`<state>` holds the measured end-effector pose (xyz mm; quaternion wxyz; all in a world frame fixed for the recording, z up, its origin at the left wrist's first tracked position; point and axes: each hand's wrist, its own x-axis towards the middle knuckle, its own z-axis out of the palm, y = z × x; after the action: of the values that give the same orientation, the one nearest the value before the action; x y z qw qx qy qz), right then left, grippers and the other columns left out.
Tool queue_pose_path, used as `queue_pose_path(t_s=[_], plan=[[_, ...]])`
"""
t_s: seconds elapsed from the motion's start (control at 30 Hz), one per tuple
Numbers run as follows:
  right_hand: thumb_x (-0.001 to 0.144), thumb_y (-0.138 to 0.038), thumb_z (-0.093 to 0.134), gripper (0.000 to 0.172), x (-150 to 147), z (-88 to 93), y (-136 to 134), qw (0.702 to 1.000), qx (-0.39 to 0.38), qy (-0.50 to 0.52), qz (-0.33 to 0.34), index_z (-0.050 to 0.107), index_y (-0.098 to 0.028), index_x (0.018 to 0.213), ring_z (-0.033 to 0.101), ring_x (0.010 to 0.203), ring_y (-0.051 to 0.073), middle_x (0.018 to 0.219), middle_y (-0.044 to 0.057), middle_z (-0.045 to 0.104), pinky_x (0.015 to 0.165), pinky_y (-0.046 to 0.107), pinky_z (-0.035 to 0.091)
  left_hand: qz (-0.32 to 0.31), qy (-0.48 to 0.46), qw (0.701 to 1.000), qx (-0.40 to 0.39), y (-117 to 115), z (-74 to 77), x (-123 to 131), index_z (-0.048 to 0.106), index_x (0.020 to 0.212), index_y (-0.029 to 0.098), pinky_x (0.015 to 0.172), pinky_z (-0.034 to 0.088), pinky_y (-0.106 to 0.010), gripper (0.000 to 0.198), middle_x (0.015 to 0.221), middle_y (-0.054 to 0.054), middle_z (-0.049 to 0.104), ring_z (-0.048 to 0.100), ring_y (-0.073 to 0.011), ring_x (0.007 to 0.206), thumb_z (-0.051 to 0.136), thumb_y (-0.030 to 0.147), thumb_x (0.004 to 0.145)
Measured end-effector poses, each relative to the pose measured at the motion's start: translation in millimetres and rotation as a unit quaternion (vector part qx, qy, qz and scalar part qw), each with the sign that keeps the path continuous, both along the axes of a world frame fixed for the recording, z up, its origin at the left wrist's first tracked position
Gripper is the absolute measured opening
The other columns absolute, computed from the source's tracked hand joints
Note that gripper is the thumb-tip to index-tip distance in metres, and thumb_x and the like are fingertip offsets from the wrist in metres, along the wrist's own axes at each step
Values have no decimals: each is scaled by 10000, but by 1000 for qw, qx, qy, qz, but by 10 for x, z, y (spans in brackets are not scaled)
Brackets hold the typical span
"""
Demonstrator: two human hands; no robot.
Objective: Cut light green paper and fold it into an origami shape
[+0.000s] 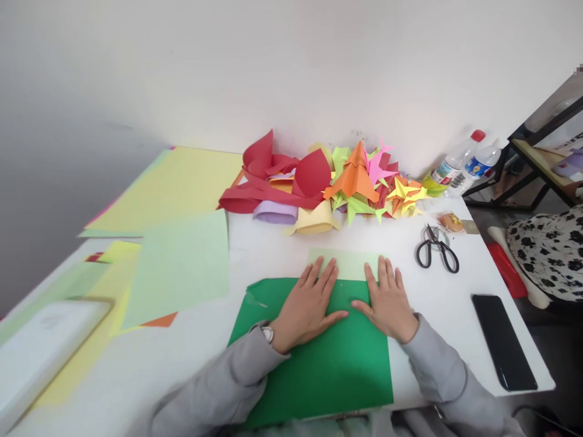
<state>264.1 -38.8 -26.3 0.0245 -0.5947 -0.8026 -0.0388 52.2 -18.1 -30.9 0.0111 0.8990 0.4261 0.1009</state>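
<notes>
A dark green paper sheet [319,364] lies on the white table [455,285] in front of me. A pale green sheet [350,262] sticks out past its far edge. My left hand [307,306] lies flat on the dark green sheet, fingers stretched out toward the pale sheet. My right hand [387,300] rests flat beside it, fingers spread, tips on the pale green sheet. The two thumbs point at each other with a small gap between. A watch [268,332] sits on my left wrist.
A heap of coloured folded paper figures [328,185] lies at the back by the wall. Black scissors [436,247] and a black phone [503,349] lie to the right, two plastic bottles [464,161] behind them. Loose yellow and pale green sheets [177,267] cover the left.
</notes>
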Motion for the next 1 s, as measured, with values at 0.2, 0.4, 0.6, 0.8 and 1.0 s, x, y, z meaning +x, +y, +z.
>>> queue_pose_path(t_s=[0.2, 0.4, 0.6, 0.8, 1.0], plan=[[857, -674, 285, 847, 56, -19, -8, 1000, -16, -2, -9, 270, -54, 1433, 192, 1386, 348, 1487, 255, 219, 1056, 574, 190, 35, -5, 999, 11, -51, -45, -128, 342, 1387, 3, 1091, 267, -444, 895, 1465, -234, 310, 245, -321, 1377, 337, 688, 811], [874, -665, 214, 862, 135, -1, -24, 1000, -3, -4, -21, 266, 0, 1421, 253, 1369, 321, 1469, 252, 261, 1069, 562, 176, 57, 10, 998, 14, -93, -70, -336, 324, 1395, 4, 1094, 269, -455, 876, 1462, -228, 317, 263, -308, 1373, 335, 669, 825], [869, -673, 179, 869, 170, 5, -36, 999, -7, -23, -34, 245, -14, 1432, 233, 1378, 320, 1477, 241, 249, 1075, 566, 160, 58, 35, 998, 13, -86, -63, -413, 353, 1389, 30, 1105, 246, -433, 852, 1463, -197, 328, 276, -291, 1370, 300, 674, 835], [862, -686, 126, 881, 176, 14, -18, 998, -47, -20, -48, 211, -32, 1446, 192, 1396, 304, 1507, 193, 177, 1092, 560, 115, 60, 44, 997, -8, -55, -56, -394, 378, 1372, 6, 1106, 239, -434, 901, 1465, -212, 309, 270, -304, 1371, 254, 709, 821], [872, -669, 143, 866, 182, -60, -28, 997, -21, -23, -76, 228, -23, 1442, 207, 1389, 321, 1498, 208, 197, 1089, 572, 99, 58, 40, 998, -5, -66, -67, -462, 395, 1363, 15, 1106, 239, -431, 881, 1458, -208, 327, 288, -304, 1363, 255, 701, 828]])
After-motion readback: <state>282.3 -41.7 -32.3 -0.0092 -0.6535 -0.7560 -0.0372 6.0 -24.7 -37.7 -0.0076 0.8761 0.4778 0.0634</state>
